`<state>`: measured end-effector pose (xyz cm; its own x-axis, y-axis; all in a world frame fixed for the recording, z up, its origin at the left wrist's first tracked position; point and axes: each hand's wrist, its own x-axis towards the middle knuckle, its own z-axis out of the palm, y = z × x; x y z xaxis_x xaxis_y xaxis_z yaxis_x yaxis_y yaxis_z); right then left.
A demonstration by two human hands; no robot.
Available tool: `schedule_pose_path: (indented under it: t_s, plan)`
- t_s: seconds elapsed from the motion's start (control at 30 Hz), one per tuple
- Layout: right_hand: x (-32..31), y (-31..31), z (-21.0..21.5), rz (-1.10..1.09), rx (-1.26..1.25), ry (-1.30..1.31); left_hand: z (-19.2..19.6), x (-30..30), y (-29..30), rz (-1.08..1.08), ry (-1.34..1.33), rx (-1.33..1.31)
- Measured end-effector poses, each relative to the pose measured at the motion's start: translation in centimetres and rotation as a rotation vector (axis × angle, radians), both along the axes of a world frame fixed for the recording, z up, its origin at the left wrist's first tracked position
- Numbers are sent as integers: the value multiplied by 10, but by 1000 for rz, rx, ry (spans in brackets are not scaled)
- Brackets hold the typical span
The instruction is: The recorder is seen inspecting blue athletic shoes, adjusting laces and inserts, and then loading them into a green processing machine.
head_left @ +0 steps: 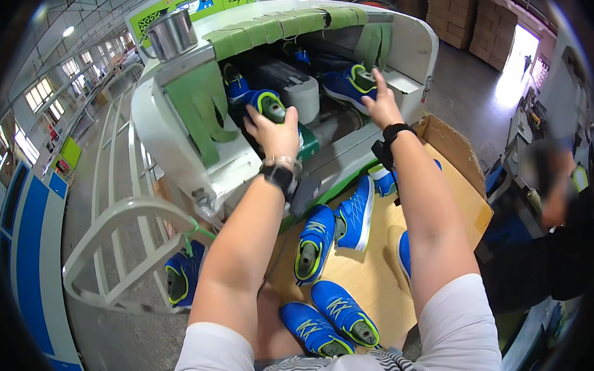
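In the machine's opening, my left hand (272,131) is closed round the heel end of a blue sneaker (260,97) with a lime-edged collar and a dark green last inside. My right hand (384,106) is at the heel of another blue sneaker (343,87); its index finger is stretched out and its thumb spread, with the other fingers hidden. Behind the left sneaker stands one more sneaker (236,81), and another (297,53) sits deeper inside. Between the two rows runs a black housing with a grey end block (300,97).
The white machine (154,135) has green strip curtains (200,117) and a metal cup (172,35) on top. Several blue sneakers (355,213) lie on a cardboard-sided table (385,280) below my arms. A curved white rail (108,218) stands left; a co-worker (552,189) is at right.
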<state>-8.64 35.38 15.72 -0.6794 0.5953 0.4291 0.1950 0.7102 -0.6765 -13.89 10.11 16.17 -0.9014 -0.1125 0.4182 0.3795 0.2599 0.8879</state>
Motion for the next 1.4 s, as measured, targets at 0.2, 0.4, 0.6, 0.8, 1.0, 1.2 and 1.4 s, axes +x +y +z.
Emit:
schedule_pose_path:
  t_s: [0.2, 0.4, 0.6, 0.8, 1.0, 1.2, 1.4]
  plan:
    - [101, 65, -7, 91, 100, -340, -21, 118, -72, -424, 356, -243]
    - [215, 116, -88, -263, -103, -586, -91, 172, -136, -636, 67, -484]
    - [233, 97, -163, -259, -465, -238, -86, 195, -161, -700, 24, -601]
    - [318, 35, -94, 23, -734, -47, -76, 201, -187, -636, -122, -633]
    - [341, -153, -21, 224, -577, 166, -80, 239, -140, -1051, -491, 96]
    - [371, -258, -49, 601, -205, 68, -73, 278, -120, -1036, -631, 426]
    - [406, -272, -147, 399, -545, -277, -95, 269, -176, -935, 31, -48]
